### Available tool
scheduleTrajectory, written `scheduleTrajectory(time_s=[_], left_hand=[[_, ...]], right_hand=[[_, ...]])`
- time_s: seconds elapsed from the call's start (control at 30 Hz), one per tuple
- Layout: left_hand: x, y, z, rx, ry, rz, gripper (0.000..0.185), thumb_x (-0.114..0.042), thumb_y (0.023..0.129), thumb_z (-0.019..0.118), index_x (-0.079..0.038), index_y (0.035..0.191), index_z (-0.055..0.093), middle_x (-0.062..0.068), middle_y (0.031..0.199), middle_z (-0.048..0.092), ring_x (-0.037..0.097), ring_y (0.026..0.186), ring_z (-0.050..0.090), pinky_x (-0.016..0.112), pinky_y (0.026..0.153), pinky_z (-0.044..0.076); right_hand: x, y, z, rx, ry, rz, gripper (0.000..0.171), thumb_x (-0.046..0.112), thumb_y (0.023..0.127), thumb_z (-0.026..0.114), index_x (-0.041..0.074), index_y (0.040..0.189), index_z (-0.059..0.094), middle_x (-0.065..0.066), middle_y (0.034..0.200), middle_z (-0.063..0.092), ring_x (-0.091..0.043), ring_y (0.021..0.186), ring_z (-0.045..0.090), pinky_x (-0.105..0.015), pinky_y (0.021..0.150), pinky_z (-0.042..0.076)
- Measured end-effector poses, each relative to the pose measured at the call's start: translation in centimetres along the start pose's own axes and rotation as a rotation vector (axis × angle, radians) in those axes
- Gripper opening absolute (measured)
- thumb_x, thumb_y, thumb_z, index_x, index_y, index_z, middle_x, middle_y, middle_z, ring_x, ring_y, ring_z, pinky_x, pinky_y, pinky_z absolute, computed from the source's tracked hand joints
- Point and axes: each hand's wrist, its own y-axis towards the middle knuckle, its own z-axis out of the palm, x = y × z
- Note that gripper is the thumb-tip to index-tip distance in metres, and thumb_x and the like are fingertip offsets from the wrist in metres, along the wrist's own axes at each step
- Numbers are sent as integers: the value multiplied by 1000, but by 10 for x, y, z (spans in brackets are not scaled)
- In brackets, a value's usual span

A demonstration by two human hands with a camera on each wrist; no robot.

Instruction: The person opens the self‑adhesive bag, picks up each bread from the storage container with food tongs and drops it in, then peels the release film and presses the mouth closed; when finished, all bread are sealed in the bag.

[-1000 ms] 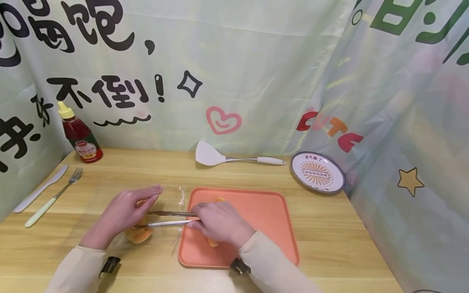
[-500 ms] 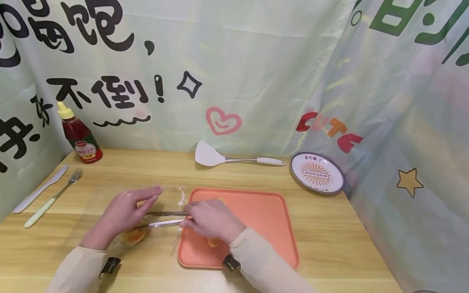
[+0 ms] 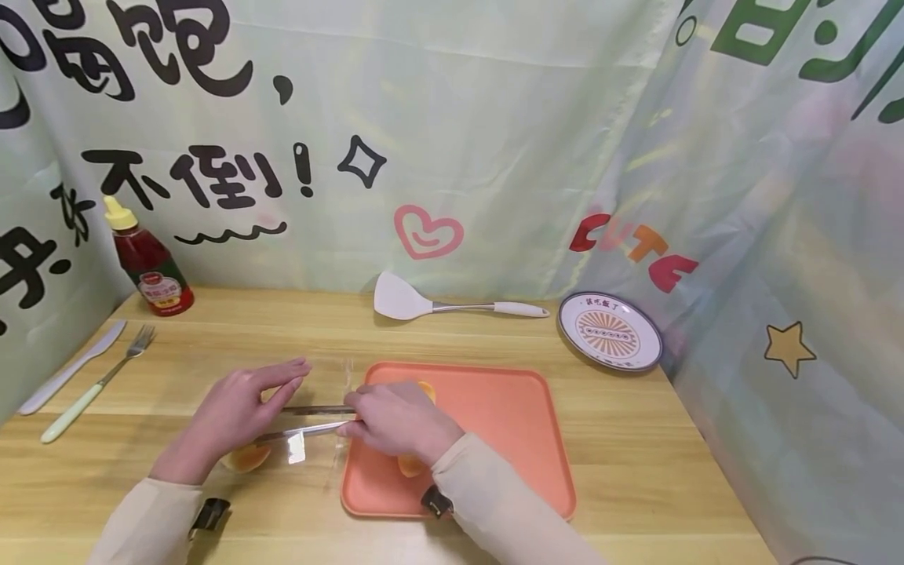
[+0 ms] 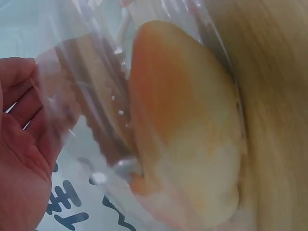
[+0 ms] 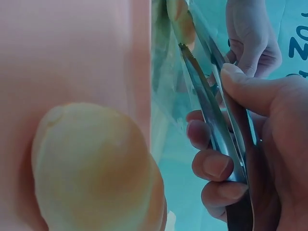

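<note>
My right hand (image 3: 399,420) grips metal tongs (image 3: 318,420) that reach leftward into a clear plastic bag (image 3: 311,453). My left hand (image 3: 236,412) holds the bag at its top, fingers stretched over it. A golden bun (image 3: 247,457) lies inside the bag under that hand and fills the left wrist view (image 4: 187,130), with the palm (image 4: 19,159) beside it. On the orange tray (image 3: 494,424) one bun (image 3: 411,464) sits under my right wrist and another (image 3: 426,390) peeks out behind the hand. In the right wrist view the tongs (image 5: 211,110) are pinched in my fingers (image 5: 216,168) next to a tray bun (image 5: 96,163).
On the wooden table a ketchup bottle (image 3: 147,263) stands at the back left, with a knife (image 3: 71,367) and fork (image 3: 95,384) in front of it. A white spatula (image 3: 452,304) and a patterned plate (image 3: 610,331) lie behind the tray. Printed curtains close in the back and right.
My right hand and the tongs have slid left, further into the bag. The bun in the bag has shifted a little left. The left hand has barely moved.
</note>
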Motion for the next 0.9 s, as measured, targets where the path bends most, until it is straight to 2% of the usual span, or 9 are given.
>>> scheduleTrajectory(time_s=[0.2, 0.37, 0.6, 0.77, 0.9], left_hand=[[0, -1, -1, 18, -3, -19, 26, -11, 92, 70, -7, 117, 73, 11, 121, 67, 36, 102, 67, 57, 81, 53], [0, -1, -2, 17, -8, -17, 25, -11, 92, 69, -5, 116, 73, 13, 120, 67, 37, 101, 67, 57, 81, 53], [0, 0, -4, 32, -13, -38, 25, -13, 94, 68, -5, 117, 72, 13, 121, 67, 37, 104, 66, 58, 85, 51], [-1, 0, -5, 38, -20, -40, 25, -13, 94, 68, -6, 117, 72, 12, 122, 66, 37, 104, 65, 58, 86, 51], [-2, 0, -6, 28, -21, -31, 25, -11, 93, 68, -6, 117, 72, 12, 122, 67, 38, 104, 66, 58, 85, 51]], right_hand=[[-1, -3, -3, 17, 24, 50, 31, 51, 96, 59, 20, 91, 60, 11, 77, 52, -7, 62, 52, -24, 49, 41], [-5, -12, -8, 0, 39, 70, 30, 49, 96, 60, 20, 89, 60, 11, 76, 49, -8, 59, 49, -25, 52, 42], [-11, -29, -16, -25, 56, 106, 36, 49, 97, 58, 16, 109, 66, 8, 86, 58, -10, 67, 56, -25, 59, 46], [-20, -45, -22, -40, 88, 127, 34, 47, 96, 60, 14, 105, 65, 10, 78, 51, -7, 60, 48, -23, 54, 40], [-28, -59, -25, -62, 116, 134, 34, 45, 96, 62, 12, 103, 65, 10, 74, 48, -8, 59, 46, -24, 53, 39]])
